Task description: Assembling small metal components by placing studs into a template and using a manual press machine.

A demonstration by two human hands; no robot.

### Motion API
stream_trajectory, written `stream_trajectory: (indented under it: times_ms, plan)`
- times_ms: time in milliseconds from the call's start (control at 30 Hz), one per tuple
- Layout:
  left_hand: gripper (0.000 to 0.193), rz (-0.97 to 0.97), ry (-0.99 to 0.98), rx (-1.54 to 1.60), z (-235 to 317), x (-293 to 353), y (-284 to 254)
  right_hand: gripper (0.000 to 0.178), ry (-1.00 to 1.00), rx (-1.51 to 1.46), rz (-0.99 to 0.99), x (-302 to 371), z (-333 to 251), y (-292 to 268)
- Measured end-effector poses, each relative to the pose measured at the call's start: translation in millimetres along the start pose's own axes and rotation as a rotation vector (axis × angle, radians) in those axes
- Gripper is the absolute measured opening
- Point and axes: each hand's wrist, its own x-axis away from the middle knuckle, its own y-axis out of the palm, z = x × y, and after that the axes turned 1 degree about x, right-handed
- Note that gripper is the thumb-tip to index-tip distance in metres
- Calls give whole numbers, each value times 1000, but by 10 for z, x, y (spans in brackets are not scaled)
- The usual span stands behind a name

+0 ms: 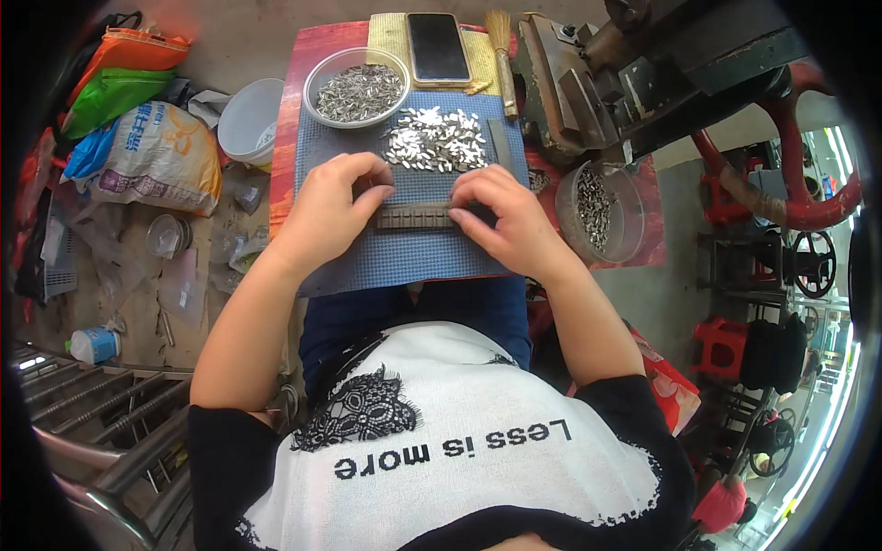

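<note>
Blue matting [395, 262] covers a red board [287, 138] across the person's lap. On it, the left hand [329, 213] and right hand [511, 220] each pinch an end of a dark toothed bar [415, 217], fingers curled closed on it. Just beyond the hands lies a heap of small silvery pieces [435, 140]. Farther off stand a bowl [356, 85] of the same pieces and a phone [438, 48]. Right of the right hand sits a clear tub [602, 213].
</note>
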Motion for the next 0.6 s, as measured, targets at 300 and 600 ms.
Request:
stream_trajectory:
  times_ms: [300, 600]
  plan:
    - [10, 57, 212, -194, -107, 11, 38, 13, 67, 54, -114, 19, -6, -46]
    - [11, 73, 195, -299, -148, 18, 56, 12, 107, 258, 157, -230, 166, 84]
